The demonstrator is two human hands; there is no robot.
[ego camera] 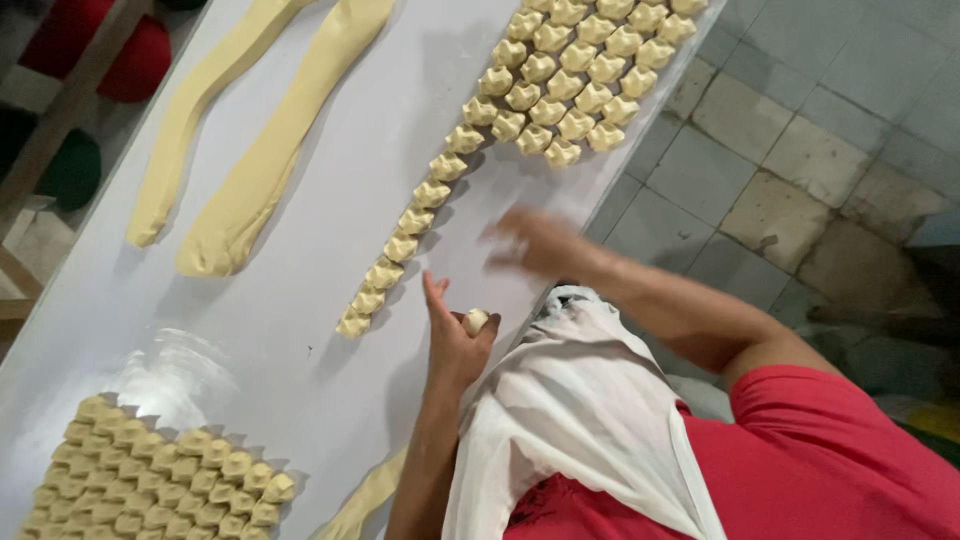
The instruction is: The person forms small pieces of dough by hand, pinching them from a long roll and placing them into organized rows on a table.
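My left hand [452,345] is raised over the white table [330,330], pinching a small round dough piece [475,321] between thumb and fingers. My right hand [535,243] is blurred with motion near the table's right edge, fingers spread and holding nothing, just right of a single-file row of shaped dough pieces [400,248]. That row runs diagonally up into a wide block of the same folded pieces [580,70]. A white apron [580,400] over a red shirt fills the lower right.
Two long flattened dough strips [250,150] lie at the upper left. Another block of shaped pieces [150,480] sits at the lower left beside a clear plastic sheet [175,375]. A dough strip end [365,495] lies near my left forearm. Tiled floor [800,150] is on the right.
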